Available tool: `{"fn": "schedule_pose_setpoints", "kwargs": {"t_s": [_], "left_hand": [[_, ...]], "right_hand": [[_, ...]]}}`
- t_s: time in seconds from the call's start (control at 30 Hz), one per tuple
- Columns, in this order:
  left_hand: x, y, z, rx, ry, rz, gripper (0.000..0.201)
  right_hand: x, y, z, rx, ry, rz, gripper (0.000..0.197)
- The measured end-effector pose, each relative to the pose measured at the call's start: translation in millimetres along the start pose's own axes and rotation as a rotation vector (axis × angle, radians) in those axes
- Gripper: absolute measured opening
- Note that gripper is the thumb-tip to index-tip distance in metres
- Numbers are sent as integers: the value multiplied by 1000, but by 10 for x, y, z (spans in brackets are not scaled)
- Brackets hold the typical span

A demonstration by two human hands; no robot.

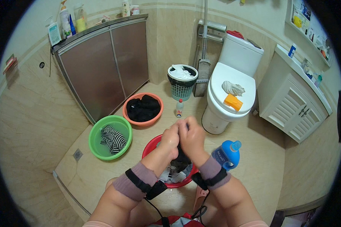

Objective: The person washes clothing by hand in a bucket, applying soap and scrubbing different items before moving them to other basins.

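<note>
Above a red basin, my left hand and my right hand are pressed close together, fingers wrapped round a dark wet cloth. The cloth hangs down between my wrists into the basin; its exact garment kind is hidden by my hands. Pale and grey wet laundry lies in the basin below it. To the right of the basin stands a blue detergent jug. A small clear bottle with a red cap is on the floor just beyond my hands.
A green basin holds striped cloth, and an orange basin holds black clothing. Farther back are a bin and a toilet with a white cloth and an orange packet on its lid. A white cabinet stands right.
</note>
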State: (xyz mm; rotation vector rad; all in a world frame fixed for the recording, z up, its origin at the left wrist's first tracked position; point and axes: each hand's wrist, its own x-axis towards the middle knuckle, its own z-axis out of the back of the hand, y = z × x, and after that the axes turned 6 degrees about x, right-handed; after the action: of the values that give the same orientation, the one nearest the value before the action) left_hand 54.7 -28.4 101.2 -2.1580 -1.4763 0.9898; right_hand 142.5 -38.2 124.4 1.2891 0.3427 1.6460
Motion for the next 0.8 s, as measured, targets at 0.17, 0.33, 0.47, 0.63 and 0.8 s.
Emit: {"fn": "schedule_pose_setpoints", "kwargs": {"t_s": [0.17,0.33,0.47,0.63,0.8], "left_hand": [[67,102,24,25,-10,-37,32],[-70,-5,-144,182,-117,-67,31],[84,25,259,-7,137,-40,30],[-141,15,-255,174,-151,-14,31],[26,-19,289,48,122,-5,30]], "right_hand": [[-86,-53,-10,-30,37,45,19],[-4,-47,1,-19,0,-18,21],[-193,149,-16,74,92,100,18],[43,-125,70,-55,21,-31,19],[-227,217,6,43,106,183,18]]}}
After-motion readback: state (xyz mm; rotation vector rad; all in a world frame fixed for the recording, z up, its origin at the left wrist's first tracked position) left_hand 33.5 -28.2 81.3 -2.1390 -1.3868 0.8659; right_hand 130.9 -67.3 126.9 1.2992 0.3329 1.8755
